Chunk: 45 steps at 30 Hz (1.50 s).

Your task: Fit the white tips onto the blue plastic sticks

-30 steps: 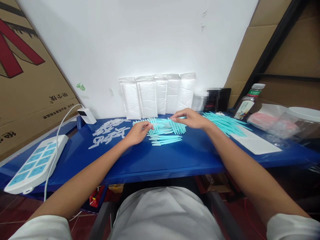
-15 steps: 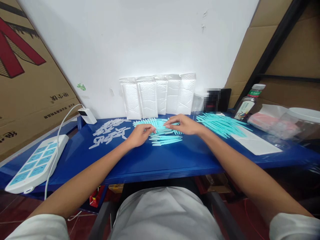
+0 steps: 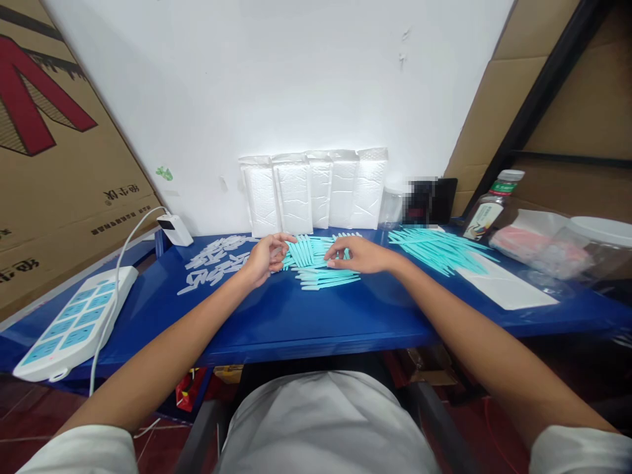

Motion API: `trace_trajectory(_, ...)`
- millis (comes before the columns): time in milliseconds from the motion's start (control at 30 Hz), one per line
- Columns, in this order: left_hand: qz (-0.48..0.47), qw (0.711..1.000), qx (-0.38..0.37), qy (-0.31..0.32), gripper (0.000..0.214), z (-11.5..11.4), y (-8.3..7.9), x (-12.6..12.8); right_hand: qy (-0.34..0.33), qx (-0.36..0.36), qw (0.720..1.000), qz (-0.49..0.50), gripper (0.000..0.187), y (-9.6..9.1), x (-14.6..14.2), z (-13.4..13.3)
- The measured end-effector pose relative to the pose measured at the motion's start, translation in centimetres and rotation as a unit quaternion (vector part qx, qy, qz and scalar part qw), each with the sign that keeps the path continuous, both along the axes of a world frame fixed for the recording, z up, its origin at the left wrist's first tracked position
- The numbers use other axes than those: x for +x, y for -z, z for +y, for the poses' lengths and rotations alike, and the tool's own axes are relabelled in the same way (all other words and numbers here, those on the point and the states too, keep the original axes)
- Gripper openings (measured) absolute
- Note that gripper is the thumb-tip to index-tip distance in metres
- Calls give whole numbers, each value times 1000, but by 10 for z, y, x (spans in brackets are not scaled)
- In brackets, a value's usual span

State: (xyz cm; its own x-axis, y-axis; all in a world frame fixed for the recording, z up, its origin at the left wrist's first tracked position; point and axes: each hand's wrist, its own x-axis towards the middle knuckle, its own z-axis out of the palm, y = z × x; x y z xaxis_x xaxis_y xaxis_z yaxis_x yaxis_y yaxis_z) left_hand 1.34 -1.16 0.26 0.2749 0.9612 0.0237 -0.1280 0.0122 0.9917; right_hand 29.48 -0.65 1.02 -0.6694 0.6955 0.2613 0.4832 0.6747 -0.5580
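Note:
My left hand [image 3: 266, 259] is raised at the left edge of the middle pile, fingers apart, and I see nothing held in it. Over the right part of that pile, my right hand [image 3: 359, 255] has thumb and fingers curled together on a thin turquoise stick, partly hidden by the fingers. Turquoise sticks [image 3: 300, 251] lie in overlapping rows between the hands, with a separate group [image 3: 330, 279] at the front whose left ends look pale. Left of my left hand are scattered small translucent plastic pieces [image 3: 212, 260].
Another heap of turquoise sticks [image 3: 434, 247] lies at the right, partly on a white sheet [image 3: 511, 286]. White padded mailers [image 3: 293, 194] lean against the wall. A power strip [image 3: 76, 322] sits left; a bottle [image 3: 494, 204] and clear jar [image 3: 600, 247] stand right.
My hands have moved apart. The left has shifted left and opened its fingers, while the right has come down slightly onto the front sticks.

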Motion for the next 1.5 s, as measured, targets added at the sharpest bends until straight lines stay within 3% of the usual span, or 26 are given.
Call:
trace_trajectory(133,-28,996,-43,69,29,-3,1,2,67,59,995,42,29,4,-1,5)
trace_trajectory(467,-47,993,-73,80,36,-6,1,6,79,74,992,64,29,6,-5,5)
trace_trajectory(600,-33,994,-66,82,42,-7,0,7,101,87,989,67,28,5,-2,7)
trace_trajectory(800,20,993,-22,111,33,-5,4,5,118,117,984,65,29,0,5,9)
trace_trajectory(900,65,991,-13,115,33,-6,4,4,168,137,975,53,31,-5,16,13)
trace_trajectory(1033,106,989,0,99,42,-8,3,6,311,161,935,-57,26,-11,50,25)
trace_trajectory(1167,102,991,-6,83,49,-7,2,5,427,103,872,-215,20,-10,102,41)
trace_trajectory(1233,99,992,10,79,47,-5,3,4,448,31,852,-270,21,-7,125,49)
trace_trajectory(1333,105,991,37,75,48,-4,5,2,439,-73,845,-296,28,-3,150,59)
trace_trajectory(1500,93,993,35,68,41,-5,3,3,438,-97,843,-297,29,2,161,66)
